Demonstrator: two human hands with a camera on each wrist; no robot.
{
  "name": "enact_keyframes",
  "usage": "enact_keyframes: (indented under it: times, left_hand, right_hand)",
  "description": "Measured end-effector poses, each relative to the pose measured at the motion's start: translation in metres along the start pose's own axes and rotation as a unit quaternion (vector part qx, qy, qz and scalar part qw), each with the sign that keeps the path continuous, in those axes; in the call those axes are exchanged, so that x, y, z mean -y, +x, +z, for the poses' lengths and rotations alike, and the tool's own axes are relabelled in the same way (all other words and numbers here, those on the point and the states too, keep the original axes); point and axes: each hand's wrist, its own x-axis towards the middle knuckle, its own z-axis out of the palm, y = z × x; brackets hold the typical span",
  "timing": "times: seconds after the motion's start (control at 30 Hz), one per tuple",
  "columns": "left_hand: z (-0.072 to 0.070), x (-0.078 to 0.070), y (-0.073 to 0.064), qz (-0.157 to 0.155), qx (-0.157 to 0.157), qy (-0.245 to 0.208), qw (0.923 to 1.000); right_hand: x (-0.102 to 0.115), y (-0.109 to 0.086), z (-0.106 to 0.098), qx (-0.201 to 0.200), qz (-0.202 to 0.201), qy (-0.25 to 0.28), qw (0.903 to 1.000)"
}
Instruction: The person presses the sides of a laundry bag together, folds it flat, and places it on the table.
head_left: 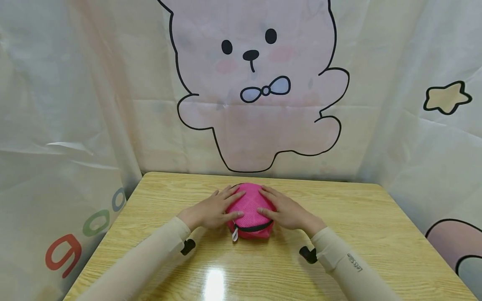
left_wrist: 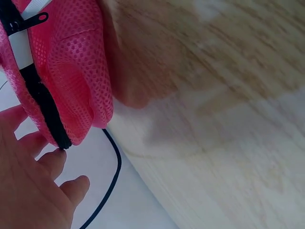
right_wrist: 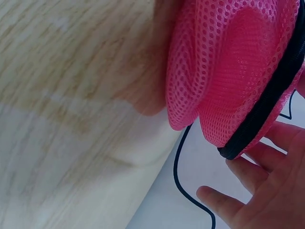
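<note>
On the table sits a pink mesh zip pouch (head_left: 251, 205), rounded on top, with a black zipper (head_left: 256, 228) around its front and a pale pull tab (head_left: 235, 235) hanging at the front left. My left hand (head_left: 216, 208) rests on the pouch's left side, fingers spread over the mesh. From the right, my right hand (head_left: 288, 211) touches the opposite side with its fingers spread too. In the left wrist view the black zipper (left_wrist: 45, 105) and its puller (left_wrist: 35, 20) show close up. The right wrist view shows the pink mesh (right_wrist: 233, 71) beside the fingers.
The wood-grain table (head_left: 357, 225) extends around the pouch on both sides. A curtain with a cartoon bear (head_left: 260, 121) hangs behind its far edge, and printed curtains flank it. Both wrist views show a black cord (left_wrist: 112, 186) beyond the table edge.
</note>
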Motion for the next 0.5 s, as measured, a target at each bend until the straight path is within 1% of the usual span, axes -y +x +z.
enact_keyframes:
  times: [0.17,0.5]
  left_hand:
    - [0.003,0.0,0.0,0.004,0.001,-0.004,1.0]
    - [0.009,0.003,0.003,-0.007,0.013,0.002,0.9999]
  right_hand:
    - [-0.004,0.0,0.005,0.007,0.001,-0.002,1.0]
    - [-0.008,0.0,0.012,0.012,0.0,0.008,0.9999]
